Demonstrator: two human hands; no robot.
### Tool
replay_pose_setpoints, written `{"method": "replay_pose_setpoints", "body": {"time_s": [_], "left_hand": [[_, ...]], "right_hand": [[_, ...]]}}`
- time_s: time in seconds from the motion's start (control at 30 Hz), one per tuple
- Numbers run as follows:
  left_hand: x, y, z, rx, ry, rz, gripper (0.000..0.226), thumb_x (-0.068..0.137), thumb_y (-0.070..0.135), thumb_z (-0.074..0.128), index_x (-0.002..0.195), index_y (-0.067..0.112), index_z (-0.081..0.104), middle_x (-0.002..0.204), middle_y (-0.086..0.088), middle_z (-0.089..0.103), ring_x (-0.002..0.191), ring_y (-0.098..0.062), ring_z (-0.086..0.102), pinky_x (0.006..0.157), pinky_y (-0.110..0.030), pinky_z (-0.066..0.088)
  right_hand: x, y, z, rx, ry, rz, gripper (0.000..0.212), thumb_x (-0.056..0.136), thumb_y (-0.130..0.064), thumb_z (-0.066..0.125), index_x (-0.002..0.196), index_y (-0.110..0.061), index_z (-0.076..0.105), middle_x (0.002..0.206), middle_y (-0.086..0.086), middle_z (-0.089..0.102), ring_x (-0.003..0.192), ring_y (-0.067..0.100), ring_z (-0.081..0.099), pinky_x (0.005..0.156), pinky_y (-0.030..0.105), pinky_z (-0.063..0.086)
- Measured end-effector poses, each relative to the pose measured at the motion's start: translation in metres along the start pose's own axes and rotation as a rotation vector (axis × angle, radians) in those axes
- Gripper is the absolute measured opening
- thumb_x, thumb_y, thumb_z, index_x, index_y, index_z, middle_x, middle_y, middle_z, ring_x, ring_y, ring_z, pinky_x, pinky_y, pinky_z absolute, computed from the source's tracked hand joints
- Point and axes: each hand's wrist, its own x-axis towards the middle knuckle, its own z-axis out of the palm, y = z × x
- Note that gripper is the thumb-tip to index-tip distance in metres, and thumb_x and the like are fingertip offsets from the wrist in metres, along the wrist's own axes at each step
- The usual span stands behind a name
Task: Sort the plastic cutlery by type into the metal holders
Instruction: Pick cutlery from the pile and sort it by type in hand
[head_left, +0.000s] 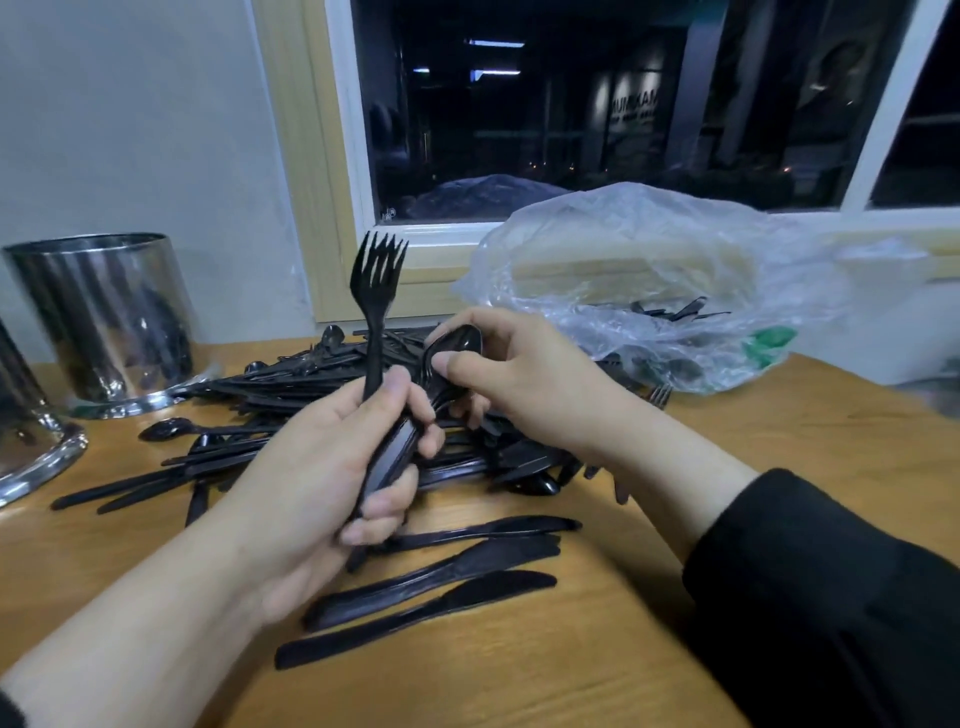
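Three black knives lie nearest me on the wooden table. My left hand grips upright forks; my right hand pinches spoons above the cutlery pile. Upper left, a metal holder reflects dark cutlery; right, a plastic bag.

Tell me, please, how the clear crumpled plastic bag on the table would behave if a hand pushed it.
The clear crumpled plastic bag would probably crumple and yield instead of sliding as one piece, because its film is thin and wrinkled. It looks light, yet the black cutlery visible inside its lower part may weigh it down and shift about.
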Motion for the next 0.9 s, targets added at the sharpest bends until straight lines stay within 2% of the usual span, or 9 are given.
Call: {"method": "replay_pose_setpoints", "body": {"time_s": [0.07, 0.13, 0.2, 0.27, 0.33, 0.43, 0.6, 0.77, 0.9], "left_hand": [[0.003, 0.001, 0.009, 0.007, 0.005, -0.002, 0.029, 0.096, 0.044, 0.053, 0.082, 0.02, 0.061, 0.071, -0.004, 0.051, 0.043, -0.01, 0.022, 0.038, -0.013, 0.012], [0.006, 0.001, 0.022, 0.037, 0.015, -0.002, 0.03, 0.099, 0.043, 0.052, 0.082, 0.021, 0.061, 0.07, -0.003, 0.051, 0.044, -0.01, 0.022, 0.038, -0.012, 0.013], [0.01, -0.001, 0.035, 0.062, 0.009, -0.01, 0.03, 0.102, 0.043, 0.051, 0.084, 0.02, 0.059, 0.07, -0.003, 0.051, 0.044, -0.01, 0.022, 0.036, -0.012, 0.016], [0.015, -0.003, 0.049, 0.076, -0.002, -0.02, 0.03, 0.104, 0.042, 0.05, 0.088, 0.018, 0.058, 0.071, -0.004, 0.053, 0.042, -0.01, 0.023, 0.035, -0.013, 0.019], [0.021, -0.006, 0.06, 0.087, -0.002, -0.028, 0.03, 0.105, 0.042, 0.049, 0.09, 0.017, 0.058, 0.071, -0.004, 0.056, 0.041, -0.011, 0.025, 0.034, -0.014, 0.021], [0.028, -0.011, 0.07, 0.138, -0.007, -0.038, 0.031, 0.105, 0.043, 0.048, 0.089, 0.018, 0.056, 0.074, -0.005, 0.062, 0.041, -0.011, 0.026, 0.036, -0.015, 0.02], [0.029, -0.017, 0.066, 0.209, -0.001, -0.053, 0.033, 0.103, 0.047, 0.048, 0.087, 0.019, 0.052, 0.081, -0.009, 0.069, 0.043, -0.013, 0.025, 0.039, -0.016, 0.017], [0.027, -0.02, 0.063, 0.204, 0.086, -0.01, 0.031, 0.104, 0.045, 0.047, 0.087, 0.02, 0.05, 0.083, -0.009, 0.07, 0.042, -0.012, 0.024, 0.039, -0.015, 0.016], [0.026, -0.023, 0.065, 0.193, 0.154, 0.02, 0.031, 0.105, 0.044, 0.047, 0.085, 0.021, 0.052, 0.08, -0.007, 0.07, 0.042, -0.012, 0.025, 0.037, -0.016, 0.018]], "right_hand": [[-0.003, 0.001, -0.017, -0.071, 0.068, -0.017, 0.015, 0.1, -0.029, 0.06, 0.104, -0.018, 0.068, 0.073, 0.005, 0.069, 0.057, 0.008, 0.058, 0.057, 0.023, 0.048], [-0.006, 0.01, -0.043, -0.1, 0.205, -0.018, 0.019, 0.101, -0.032, 0.058, 0.096, -0.017, 0.068, 0.071, -0.003, 0.067, 0.057, 0.003, 0.058, 0.057, 0.02, 0.047], [-0.013, 0.025, -0.073, -0.227, 0.283, 0.046, 0.029, 0.102, -0.036, 0.055, 0.09, -0.013, 0.07, 0.069, -0.001, 0.068, 0.058, 0.01, 0.06, 0.059, 0.027, 0.05], [-0.022, 0.046, -0.101, -0.38, 0.251, 0.138, 0.039, 0.102, -0.04, 0.053, 0.084, -0.009, 0.07, 0.067, 0.008, 0.069, 0.055, 0.017, 0.059, 0.061, 0.037, 0.051], [-0.031, 0.065, -0.122, -0.544, 0.166, 0.202, 0.038, 0.101, -0.039, 0.056, 0.079, -0.011, 0.069, 0.069, 0.008, 0.069, 0.056, 0.017, 0.06, 0.063, 0.037, 0.052], [-0.038, 0.087, -0.141, -0.726, -0.033, 0.267, 0.007, 0.098, -0.029, 0.063, 0.097, -0.029, 0.071, 0.092, -0.008, 0.073, 0.081, 0.007, 0.066, 0.073, 0.028, 0.051], [-0.04, 0.097, -0.149, -0.863, -0.192, 0.268, 0.044, 0.094, -0.014, 0.064, 0.132, -0.036, 0.062, 0.132, -0.014, 0.063, 0.112, 0.011, 0.061, 0.096, 0.027, 0.044], [-0.037, 0.105, -0.15, -0.975, -0.231, 0.31, 0.047, 0.094, -0.014, 0.064, 0.137, -0.033, 0.06, 0.138, -0.006, 0.06, 0.116, 0.016, 0.059, 0.091, 0.029, 0.044], [-0.037, 0.107, -0.157, -0.887, -0.198, 0.242, 0.028, 0.093, -0.02, 0.07, 0.119, -0.028, 0.07, 0.113, -0.011, 0.069, 0.09, 0.003, 0.059, 0.07, 0.02, 0.041]]}}
